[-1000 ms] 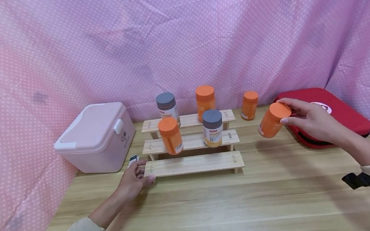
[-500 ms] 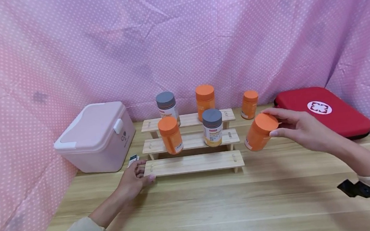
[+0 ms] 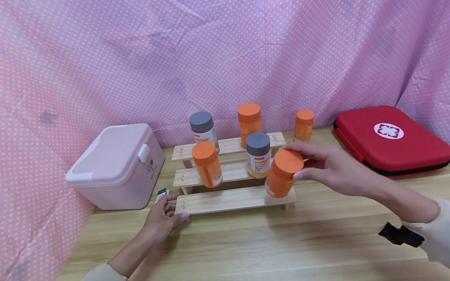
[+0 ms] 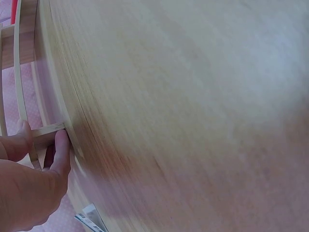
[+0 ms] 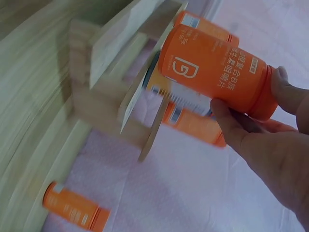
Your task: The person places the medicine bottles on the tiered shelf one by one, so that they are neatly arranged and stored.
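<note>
A three-step wooden display rack (image 3: 222, 200) stands mid-table. My left hand (image 3: 160, 220) grips the left end of its lowest step; in the left wrist view, thumb and fingers hold the wood from both sides. My right hand (image 3: 335, 168) holds an orange supplement bottle (image 3: 279, 179) by its lid, tilted, in front of the right end of the lowest step. Whether its base touches the wood I cannot tell. The middle step carries an orange bottle (image 3: 207, 165) and a grey-lidded bottle (image 3: 258, 153). On the top step are a grey-lidded bottle (image 3: 202, 127) and an orange bottle (image 3: 250, 122).
A smaller orange bottle (image 3: 303, 124) stands on the table (image 3: 236, 257) right of the rack, partly behind my right hand. Further right lies a red zipped case (image 3: 412, 140). A pale pink lidded box (image 3: 115, 169) sits at left, with a small card (image 3: 162, 193) beside it.
My right hand has carried the orange bottle leftward and lower, from beside the red case to the rack's right end. The left hand has stayed on the rack.
</note>
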`<state>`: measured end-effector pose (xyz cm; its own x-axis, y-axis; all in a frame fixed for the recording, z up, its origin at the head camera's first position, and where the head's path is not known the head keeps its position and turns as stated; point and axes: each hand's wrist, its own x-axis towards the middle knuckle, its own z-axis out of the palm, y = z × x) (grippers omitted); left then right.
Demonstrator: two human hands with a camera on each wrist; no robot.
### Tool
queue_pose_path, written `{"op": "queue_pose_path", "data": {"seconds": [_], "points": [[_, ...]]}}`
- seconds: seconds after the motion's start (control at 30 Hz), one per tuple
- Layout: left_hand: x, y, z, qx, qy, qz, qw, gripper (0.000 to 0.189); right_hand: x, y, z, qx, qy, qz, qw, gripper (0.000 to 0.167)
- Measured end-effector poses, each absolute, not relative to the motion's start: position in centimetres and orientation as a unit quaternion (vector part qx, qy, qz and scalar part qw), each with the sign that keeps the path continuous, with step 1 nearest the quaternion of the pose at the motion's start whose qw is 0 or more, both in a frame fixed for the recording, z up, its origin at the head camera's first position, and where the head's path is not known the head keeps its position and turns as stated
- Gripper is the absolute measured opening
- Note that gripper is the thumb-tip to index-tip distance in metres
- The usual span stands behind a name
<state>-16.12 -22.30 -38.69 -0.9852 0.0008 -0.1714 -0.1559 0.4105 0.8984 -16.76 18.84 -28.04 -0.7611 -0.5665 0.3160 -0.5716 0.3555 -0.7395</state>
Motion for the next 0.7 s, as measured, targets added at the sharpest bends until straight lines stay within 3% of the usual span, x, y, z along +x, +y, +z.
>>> {"op": "queue_pose_path", "data": {"seconds": [0.4,0.7], "points": [[-16.1,-22.2,-38.6,-0.055,0.843,0.531,0.07,0.064,-17.1,9.9,-29.6,0.397,-0.776,0.489,-0.039,0.057],[-16.2,-22.0,-38.5,-0.065,0.845,0.526,0.072,0.064,-17.9,5.3,-30.5,0.387,-0.782,0.486,-0.037,0.055]]}}
